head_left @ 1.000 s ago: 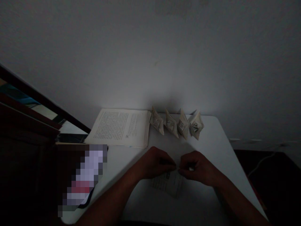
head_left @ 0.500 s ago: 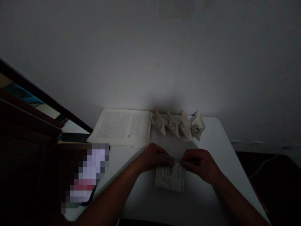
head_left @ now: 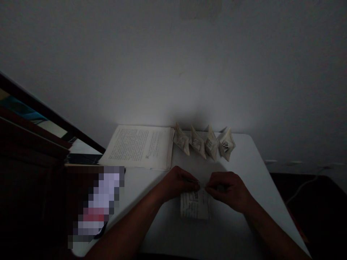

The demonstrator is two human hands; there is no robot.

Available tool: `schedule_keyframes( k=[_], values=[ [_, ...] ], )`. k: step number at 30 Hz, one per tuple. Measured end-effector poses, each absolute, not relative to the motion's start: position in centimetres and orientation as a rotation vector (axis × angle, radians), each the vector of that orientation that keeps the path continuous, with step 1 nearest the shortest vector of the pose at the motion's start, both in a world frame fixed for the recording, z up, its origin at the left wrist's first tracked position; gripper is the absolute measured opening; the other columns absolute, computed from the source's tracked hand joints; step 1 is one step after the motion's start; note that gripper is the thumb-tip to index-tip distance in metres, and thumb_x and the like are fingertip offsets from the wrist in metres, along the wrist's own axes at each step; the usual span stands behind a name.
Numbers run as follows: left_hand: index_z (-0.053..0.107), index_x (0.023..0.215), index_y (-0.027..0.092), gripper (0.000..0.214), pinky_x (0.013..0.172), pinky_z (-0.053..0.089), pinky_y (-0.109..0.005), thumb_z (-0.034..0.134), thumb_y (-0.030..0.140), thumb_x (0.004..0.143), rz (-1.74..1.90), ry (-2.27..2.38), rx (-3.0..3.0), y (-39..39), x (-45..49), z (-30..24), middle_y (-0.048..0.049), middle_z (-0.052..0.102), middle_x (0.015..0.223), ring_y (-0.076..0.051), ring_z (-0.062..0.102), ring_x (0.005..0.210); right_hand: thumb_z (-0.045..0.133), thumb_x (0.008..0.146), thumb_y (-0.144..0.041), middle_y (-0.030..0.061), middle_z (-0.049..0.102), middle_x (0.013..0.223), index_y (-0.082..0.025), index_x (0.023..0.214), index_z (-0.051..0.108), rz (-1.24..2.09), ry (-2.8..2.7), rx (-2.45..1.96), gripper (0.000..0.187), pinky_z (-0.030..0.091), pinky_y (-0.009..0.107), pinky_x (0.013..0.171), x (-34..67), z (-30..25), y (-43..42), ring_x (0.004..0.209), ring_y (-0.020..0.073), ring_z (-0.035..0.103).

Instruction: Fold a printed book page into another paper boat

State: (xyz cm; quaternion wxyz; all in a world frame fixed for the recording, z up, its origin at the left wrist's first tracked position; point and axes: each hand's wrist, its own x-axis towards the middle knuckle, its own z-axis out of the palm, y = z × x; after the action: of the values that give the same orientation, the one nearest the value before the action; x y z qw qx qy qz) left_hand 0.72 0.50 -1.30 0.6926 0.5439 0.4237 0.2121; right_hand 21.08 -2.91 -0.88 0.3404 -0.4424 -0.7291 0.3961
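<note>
A folded sheet of printed paper [head_left: 195, 206] lies on the white table [head_left: 244, 173] in front of me. My left hand [head_left: 177, 182] pinches its top edge from the left, fingers closed. My right hand [head_left: 230, 189] pinches the same edge from the right, fingers closed. The fingertips of both hands nearly meet over the paper's upper middle. Behind the hands, several folded paper boats [head_left: 204, 143] stand in a row near the wall.
An open book [head_left: 139, 146] lies at the back left of the table. A blurred-out patch [head_left: 99, 204] covers something at the table's left edge. Dark wooden furniture [head_left: 29, 144] stands to the left. The wall rises right behind the table; the room is dim.
The paper, half hidden and skewed under my hands a second ago, now lies squarer and more exposed below them. Both hands shifted slightly up, still pinching its top edge.
</note>
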Motion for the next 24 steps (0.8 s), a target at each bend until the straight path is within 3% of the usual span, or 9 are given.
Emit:
schedule_keyframes(
  k=[10, 16, 24],
  values=[
    [0.072, 0.077, 0.010, 0.024, 0.062, 0.042, -0.025, 0.074, 0.029, 0.062, 0.524, 0.866, 1.109, 0.9, 0.2, -0.8, -0.0047, 0.068, 0.068, -0.012, 0.057, 0.060, 0.064, 0.075, -0.020, 0.0002, 0.057, 0.058, -0.016, 0.065, 0.065, 0.971, -1.836, -1.109, 0.011, 0.037, 0.022, 0.049, 21.5, -1.1, -2.8, 0.052, 0.0103, 0.051],
    [0.068, 0.062, 0.009, 0.023, 0.050, 0.036, -0.022, 0.079, 0.027, 0.052, 0.458, 0.931, 1.103, 1.3, -0.3, -0.9, -0.0002, 0.061, 0.055, -0.009, 0.051, 0.049, 0.065, 0.074, -0.017, 0.0000, 0.057, 0.058, -0.016, 0.066, 0.065, 0.961, -1.806, -1.054, 0.008, 0.037, 0.024, 0.050, 21.8, -1.2, -2.8, 0.053, 0.0107, 0.052],
    [0.065, 0.061, 0.009, 0.027, 0.047, 0.036, -0.021, 0.078, 0.031, 0.054, 0.531, 1.012, 1.151, 1.3, -0.2, -1.1, 0.0010, 0.058, 0.054, -0.009, 0.050, 0.049, 0.067, 0.072, -0.012, -0.0002, 0.058, 0.060, -0.018, 0.069, 0.066, 0.916, -1.660, -1.020, 0.007, 0.040, 0.025, 0.050, 22.6, -1.6, -2.7, 0.054, 0.0115, 0.053]
  ],
)
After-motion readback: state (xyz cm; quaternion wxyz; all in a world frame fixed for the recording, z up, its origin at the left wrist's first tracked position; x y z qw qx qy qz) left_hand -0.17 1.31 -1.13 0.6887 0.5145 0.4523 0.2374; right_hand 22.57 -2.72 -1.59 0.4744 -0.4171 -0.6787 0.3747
